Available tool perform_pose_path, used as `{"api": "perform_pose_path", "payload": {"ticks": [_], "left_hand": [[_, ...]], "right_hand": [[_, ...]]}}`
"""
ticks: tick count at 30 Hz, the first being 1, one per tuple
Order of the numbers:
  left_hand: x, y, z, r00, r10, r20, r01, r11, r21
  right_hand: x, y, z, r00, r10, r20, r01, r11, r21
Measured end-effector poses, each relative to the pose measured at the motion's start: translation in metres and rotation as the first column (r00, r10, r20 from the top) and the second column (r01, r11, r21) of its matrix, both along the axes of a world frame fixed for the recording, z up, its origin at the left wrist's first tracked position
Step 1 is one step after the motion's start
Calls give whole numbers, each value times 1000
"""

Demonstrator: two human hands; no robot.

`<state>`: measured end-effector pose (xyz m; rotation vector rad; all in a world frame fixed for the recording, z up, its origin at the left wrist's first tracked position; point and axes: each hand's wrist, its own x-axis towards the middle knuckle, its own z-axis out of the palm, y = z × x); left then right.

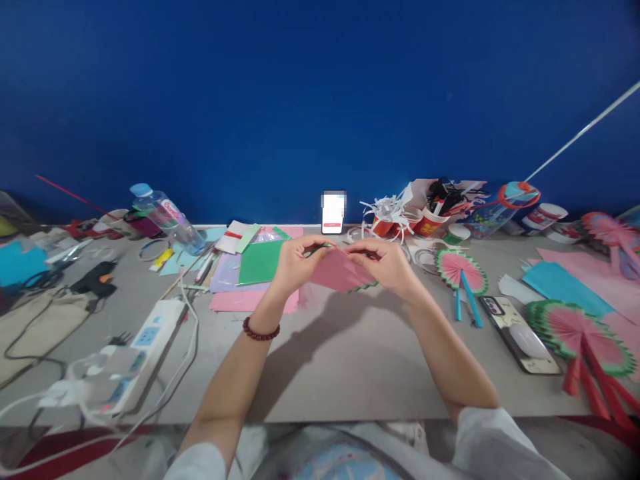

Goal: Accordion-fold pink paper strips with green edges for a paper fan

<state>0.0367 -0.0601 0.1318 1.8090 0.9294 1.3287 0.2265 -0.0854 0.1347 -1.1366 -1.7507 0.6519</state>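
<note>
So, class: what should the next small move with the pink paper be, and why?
Probably fold one more narrow pleat. The left hand and right hand both pinch the top edge of the pink paper, which looks only partly folded, unlike the finished pleated fan nearby.

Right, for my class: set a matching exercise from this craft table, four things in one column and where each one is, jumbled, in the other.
Things
1. water bottle
2. bead bracelet
3. pink pleated paper
4. power strip

Places
A. pinched between the left hand and the right hand
B. near left of the table, with white cables plugged in
C. around the left wrist
D. back left, by the blue wall

Pairs: 1-D, 2-C, 3-A, 4-B
</note>
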Motion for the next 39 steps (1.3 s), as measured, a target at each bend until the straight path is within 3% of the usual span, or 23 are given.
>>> {"api": "perform_pose_path", "payload": {"ticks": [4, 17, 23, 28, 35, 39], "left_hand": [[-1, 4, -4, 1000, -4, 21, 4, 1000, -26], [2, 6, -7, 993, 4, 114, 10, 992, -122], [2, 7, -9, 993, 30, 113, -15, 991, -132], [2, 5, -6, 991, -14, 130, 33, 988, -150], [0, 5, -4, 995, -98, 12, 99, 990, -104], [1, 6, -7, 993, -114, -36, 110, 989, -99]], "right_hand": [[3, 4, -3, 1000, -10, -26, 8, 998, -70], [-2, 4, -8, 993, -80, 84, 67, 986, 152], [-3, 5, -11, 989, -88, 116, 66, 982, 179], [-4, 3, -8, 990, -94, 106, 75, 981, 177], [-10, -1, -10, 978, -125, 170, 78, 963, 259], [-8, -1, -9, 983, -83, 166, 47, 977, 209]]}}
